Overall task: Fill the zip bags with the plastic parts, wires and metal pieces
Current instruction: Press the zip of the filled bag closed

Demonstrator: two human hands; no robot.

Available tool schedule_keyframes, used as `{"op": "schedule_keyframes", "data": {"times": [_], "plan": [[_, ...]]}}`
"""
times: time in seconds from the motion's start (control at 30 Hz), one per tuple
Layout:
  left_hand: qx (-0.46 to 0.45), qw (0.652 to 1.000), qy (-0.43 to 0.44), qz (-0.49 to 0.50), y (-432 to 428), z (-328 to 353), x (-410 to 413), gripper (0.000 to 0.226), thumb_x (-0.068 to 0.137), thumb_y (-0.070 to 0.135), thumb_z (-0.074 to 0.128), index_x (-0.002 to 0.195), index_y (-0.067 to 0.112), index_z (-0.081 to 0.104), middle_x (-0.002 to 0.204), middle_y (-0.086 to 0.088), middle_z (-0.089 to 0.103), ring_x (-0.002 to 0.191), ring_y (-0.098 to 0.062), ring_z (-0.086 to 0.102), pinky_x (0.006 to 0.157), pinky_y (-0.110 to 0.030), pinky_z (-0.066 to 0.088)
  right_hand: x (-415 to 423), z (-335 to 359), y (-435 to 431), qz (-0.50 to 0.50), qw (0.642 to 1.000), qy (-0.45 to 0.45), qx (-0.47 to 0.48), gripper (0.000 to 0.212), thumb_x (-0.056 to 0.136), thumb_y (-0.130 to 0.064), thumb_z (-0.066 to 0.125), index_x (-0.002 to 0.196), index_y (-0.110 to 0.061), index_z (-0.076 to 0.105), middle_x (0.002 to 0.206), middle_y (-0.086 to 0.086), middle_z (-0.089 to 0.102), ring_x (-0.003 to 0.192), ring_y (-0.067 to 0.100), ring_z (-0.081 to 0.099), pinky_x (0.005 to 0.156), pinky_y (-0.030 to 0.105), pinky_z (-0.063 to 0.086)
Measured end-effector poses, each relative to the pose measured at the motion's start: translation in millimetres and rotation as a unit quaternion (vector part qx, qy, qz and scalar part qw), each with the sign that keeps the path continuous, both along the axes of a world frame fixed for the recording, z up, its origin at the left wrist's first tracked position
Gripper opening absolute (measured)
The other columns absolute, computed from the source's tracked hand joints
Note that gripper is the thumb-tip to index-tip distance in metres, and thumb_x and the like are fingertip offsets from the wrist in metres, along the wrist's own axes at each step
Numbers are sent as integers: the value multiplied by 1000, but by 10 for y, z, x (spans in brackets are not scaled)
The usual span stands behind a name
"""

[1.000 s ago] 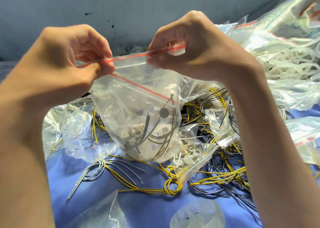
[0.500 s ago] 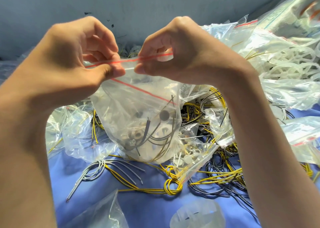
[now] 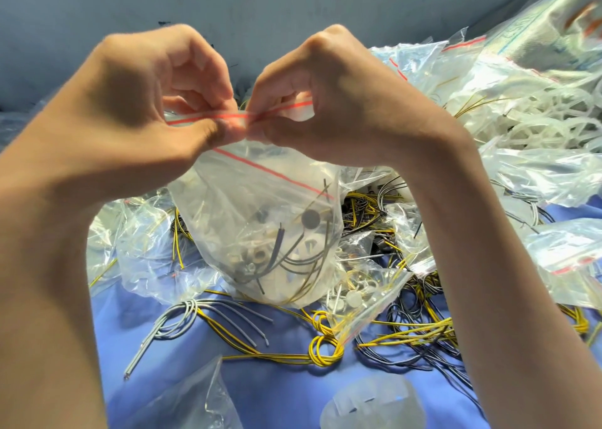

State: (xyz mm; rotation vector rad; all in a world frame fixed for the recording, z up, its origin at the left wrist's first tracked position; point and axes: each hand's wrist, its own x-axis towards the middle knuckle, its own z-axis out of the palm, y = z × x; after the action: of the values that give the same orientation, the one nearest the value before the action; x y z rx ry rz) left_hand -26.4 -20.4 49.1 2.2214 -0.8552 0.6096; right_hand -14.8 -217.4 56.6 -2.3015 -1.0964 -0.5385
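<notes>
A clear zip bag point(image 3: 254, 207) with a red-striped zip edge hangs in front of me, raised above the blue cloth. Inside it lie grey and yellow wires, white plastic parts and small metal rings. My left hand point(image 3: 140, 102) pinches the red zip strip between thumb and fingers. My right hand point(image 3: 335, 99) pinches the same strip right beside it, the two sets of fingertips almost touching at the strip's middle.
Loose yellow wires point(image 3: 325, 350) and grey wires point(image 3: 182, 318) lie on the blue cloth point(image 3: 286, 392). Filled zip bags point(image 3: 537, 174) pile up at the right. A small bag with white parts point(image 3: 361, 295) lies below. A translucent plastic part point(image 3: 371, 406) sits near the bottom edge.
Both hands have slid toward each other along the red zip strip; the gap between them has closed. The bag hangs in about the same place.
</notes>
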Motion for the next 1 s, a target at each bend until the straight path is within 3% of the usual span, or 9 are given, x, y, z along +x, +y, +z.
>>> {"op": "schedule_keyframes", "data": {"times": [0.1,0.23,0.47,0.7,0.87,1.0], "plan": [[-14,1000,18,-9,19,0,-10,23,72,41,74,89,42,58,85,16,69,73,0,64,74,-10,49,-10,6,-13,5,1000,15,14,13,85,-22,66,85,-15,77,68,-3,67,71,1,55,61,8,39],[-14,1000,9,-10,26,0,-8,21,76,31,74,86,40,59,83,18,68,72,3,63,71,-8,47,-11,17,-13,4,999,33,3,15,89,-21,62,84,-14,75,71,-4,69,74,5,60,66,12,42],[-17,1000,6,-3,68,-12,32,22,73,27,75,80,41,59,81,14,68,69,1,62,70,-11,50,-7,31,-17,3,999,47,19,12,86,-19,65,82,-14,75,63,-8,65,57,-5,56,59,7,39],[-20,1000,7,14,170,-34,101,31,69,24,78,80,45,58,76,19,67,62,4,59,63,-6,46,11,10,-5,3,998,50,31,12,84,-18,68,78,-10,74,60,-1,65,56,3,58,54,10,42],[-17,1000,-4,19,174,-38,108,28,70,26,74,76,43,53,76,21,67,59,5,59,58,-3,41,17,19,-2,12,998,58,37,13,85,-20,68,81,-9,75,61,-3,66,60,6,62,57,9,43],[-43,998,-5,40,211,-43,146,21,66,43,73,78,44,56,77,21,67,58,5,57,55,-3,40,5,22,-43,5,997,73,12,19,86,-32,69,77,-14,71,62,-5,64,57,2,56,57,11,39]]}}
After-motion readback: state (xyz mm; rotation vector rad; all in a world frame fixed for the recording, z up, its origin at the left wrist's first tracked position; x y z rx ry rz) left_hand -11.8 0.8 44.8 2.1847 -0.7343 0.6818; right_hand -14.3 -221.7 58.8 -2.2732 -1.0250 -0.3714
